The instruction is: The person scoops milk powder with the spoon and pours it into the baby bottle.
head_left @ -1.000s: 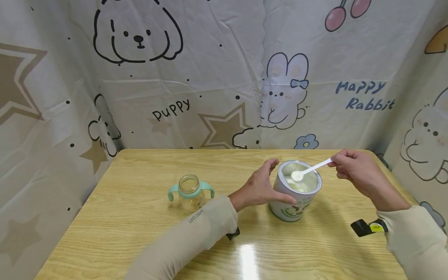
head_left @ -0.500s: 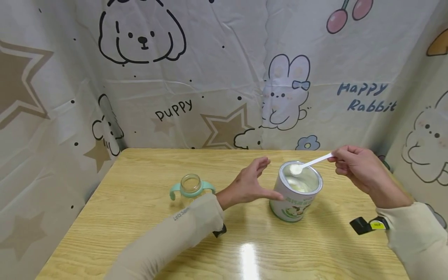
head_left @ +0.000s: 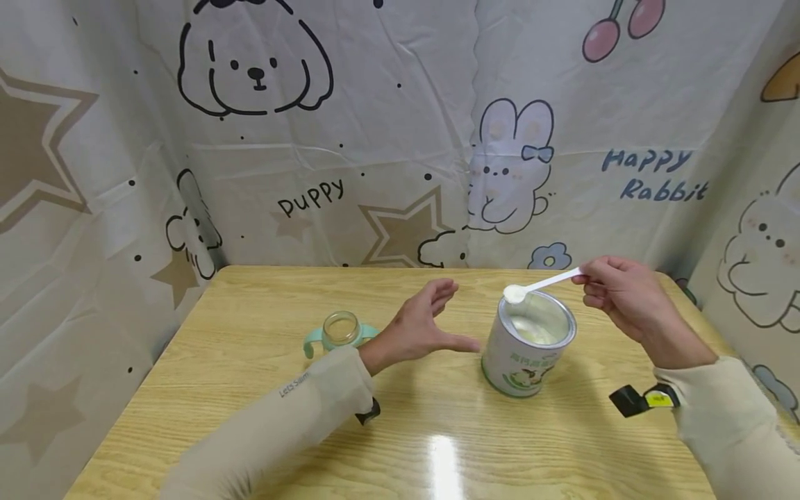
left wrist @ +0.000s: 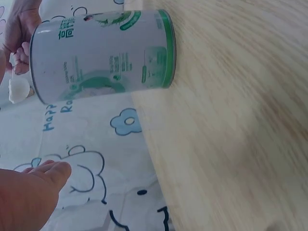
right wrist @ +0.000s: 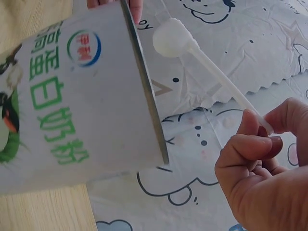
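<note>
My right hand (head_left: 615, 295) pinches the end of a white long-handled scoop (head_left: 550, 280) between thumb and fingers. Pale powder (right wrist: 172, 38) heaps in the scoop's bowl, which is over the left side of the rim of an open milk powder can (head_left: 521, 361). More powder shows inside the can, which stands upright on the table. Left of the can my left hand (head_left: 415, 330) is apart from it, thumb and fingers spread wide, holding nothing. Behind my left forearm stands a clear baby bottle (head_left: 340, 328) without a lid, with mint green handles, partly hidden by the sleeve.
The wooden table (head_left: 500, 444) reaches back to a patterned curtain (head_left: 387, 132) with cartoon animals, stars and lettering. It hangs on the left, back and right sides. Black straps with small devices sit at both wrists.
The scoop has risen out of the can and shifted left with powder in it. My left hand has let go of the can and moved left toward the bottle.
</note>
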A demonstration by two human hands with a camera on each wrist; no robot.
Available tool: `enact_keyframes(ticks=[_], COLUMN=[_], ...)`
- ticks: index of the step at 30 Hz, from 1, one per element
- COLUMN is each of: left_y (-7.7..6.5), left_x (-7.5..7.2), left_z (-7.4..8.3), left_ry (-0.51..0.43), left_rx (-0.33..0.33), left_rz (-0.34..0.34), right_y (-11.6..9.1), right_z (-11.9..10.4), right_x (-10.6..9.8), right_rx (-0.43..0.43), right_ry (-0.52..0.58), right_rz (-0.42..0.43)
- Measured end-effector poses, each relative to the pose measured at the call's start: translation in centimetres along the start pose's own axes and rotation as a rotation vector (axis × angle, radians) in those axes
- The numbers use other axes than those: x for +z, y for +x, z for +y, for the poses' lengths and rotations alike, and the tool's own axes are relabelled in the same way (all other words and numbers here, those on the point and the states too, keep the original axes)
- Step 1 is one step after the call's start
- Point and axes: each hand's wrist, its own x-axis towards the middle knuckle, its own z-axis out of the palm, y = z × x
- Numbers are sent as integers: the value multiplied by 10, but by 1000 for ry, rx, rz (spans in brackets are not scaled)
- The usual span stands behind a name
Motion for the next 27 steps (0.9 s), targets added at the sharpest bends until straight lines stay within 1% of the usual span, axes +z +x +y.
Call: enact_keyframes(ticks=[13, 22, 27], left_y=[-9, -15, -17], left_x=[-27, -43, -51], left_z=[-4, -3, -1], left_ry=[-4, -5, -12], left_rx=[21, 17, 27], left_rz=[24, 41, 34], right_y=[2, 4, 6], right_z=[0, -1, 0], right_x=[18, 32, 41], right_rx=[4, 5, -5], right_ry=[-21, -35, -60], right_rz=[22, 14, 10])
